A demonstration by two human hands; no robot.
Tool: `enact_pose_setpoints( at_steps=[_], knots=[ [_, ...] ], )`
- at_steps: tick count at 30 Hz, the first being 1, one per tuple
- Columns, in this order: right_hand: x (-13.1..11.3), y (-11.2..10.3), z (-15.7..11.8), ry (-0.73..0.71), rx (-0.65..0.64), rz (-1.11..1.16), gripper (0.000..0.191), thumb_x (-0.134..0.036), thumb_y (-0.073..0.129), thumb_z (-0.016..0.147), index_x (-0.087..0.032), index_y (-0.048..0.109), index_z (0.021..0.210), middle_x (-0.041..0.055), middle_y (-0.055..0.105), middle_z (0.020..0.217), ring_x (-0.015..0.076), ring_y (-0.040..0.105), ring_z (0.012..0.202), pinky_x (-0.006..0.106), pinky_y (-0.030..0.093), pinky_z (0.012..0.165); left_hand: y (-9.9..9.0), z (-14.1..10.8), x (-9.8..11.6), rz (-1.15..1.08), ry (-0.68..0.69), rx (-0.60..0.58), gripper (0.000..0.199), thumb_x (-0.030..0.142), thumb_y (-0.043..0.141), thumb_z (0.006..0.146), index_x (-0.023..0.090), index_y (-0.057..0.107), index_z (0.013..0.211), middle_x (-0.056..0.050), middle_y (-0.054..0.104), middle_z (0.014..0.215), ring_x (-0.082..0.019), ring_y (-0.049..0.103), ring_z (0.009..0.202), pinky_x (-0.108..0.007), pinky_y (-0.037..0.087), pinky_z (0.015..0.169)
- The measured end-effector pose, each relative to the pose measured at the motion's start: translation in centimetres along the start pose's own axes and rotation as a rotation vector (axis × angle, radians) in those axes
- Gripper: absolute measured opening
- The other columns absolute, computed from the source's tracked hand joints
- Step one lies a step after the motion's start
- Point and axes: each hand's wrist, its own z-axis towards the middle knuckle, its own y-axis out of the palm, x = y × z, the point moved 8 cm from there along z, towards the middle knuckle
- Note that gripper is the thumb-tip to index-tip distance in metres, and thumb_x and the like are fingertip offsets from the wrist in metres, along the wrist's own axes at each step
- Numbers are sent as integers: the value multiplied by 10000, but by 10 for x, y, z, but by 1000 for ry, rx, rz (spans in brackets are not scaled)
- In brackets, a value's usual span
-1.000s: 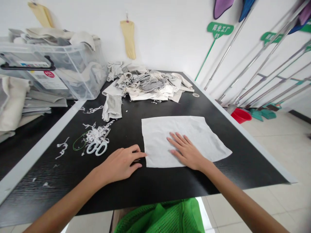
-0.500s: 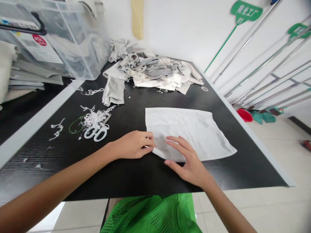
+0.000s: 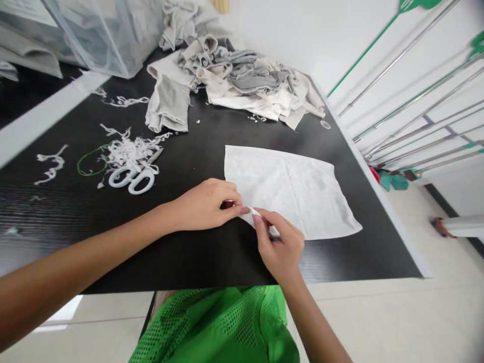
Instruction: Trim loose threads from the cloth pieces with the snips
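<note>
A white cloth [image 3: 291, 186] lies spread on the black table, its near left corner lifted slightly between my hands. My left hand [image 3: 212, 204] pinches that corner between thumb and fingers. Close beside it, my right hand [image 3: 280, 239] is closed on the near edge of the same cloth, thumb against the curled fingers. Something small and dark red shows under the left fingers; I cannot make out what it is. To the left, white-handled scissors [image 3: 140, 181] lie partly under a heap of white thread scraps [image 3: 130, 154].
Crumpled grey and white cloths [image 3: 257, 75] are piled at the back, with a folded grey cloth [image 3: 168, 103] at their left. A clear plastic bin [image 3: 109, 45] stands at the back left. A green string [image 3: 88, 171] lies by the scraps. Long poles [image 3: 408, 98] lean on the right wall.
My right hand has gone from open over the cloth to pinching its near edge beside my left hand. The cloth's corner has lifted. The camera view has tilted down and shifted.
</note>
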Motion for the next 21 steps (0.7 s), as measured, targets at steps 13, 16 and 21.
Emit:
enact_pose_setpoints(
  at_steps=[13, 16, 21],
  knots=[
    [25, 2, 0, 272, -65, 261, 343, -342, 480, 1015, -184, 539, 715, -44, 425, 619, 91, 399, 569, 221, 320, 526, -3, -12, 10, 132, 75, 42, 215, 338, 548, 993, 227, 715, 918, 29, 603, 843, -106, 575, 722, -258, 382, 685],
    [26, 4, 2, 291, -87, 304, 366, -345, 473, 1018, -184, 486, 690, -50, 357, 618, 85, 335, 565, 226, 271, 516, -2, -12, 9, 147, 73, 39, 229, 345, 535, 999, 230, 710, 905, 31, 595, 836, -104, 571, 713, -258, 374, 678],
    [23, 5, 3, 264, -93, 330, 344, -324, 477, 1021, -184, 494, 707, -48, 362, 642, 87, 327, 587, 235, 259, 537, -1, -12, 7, 152, 62, 36, 229, 347, 526, 1002, 234, 713, 932, 27, 608, 856, -111, 584, 734, -257, 378, 693]
  ],
)
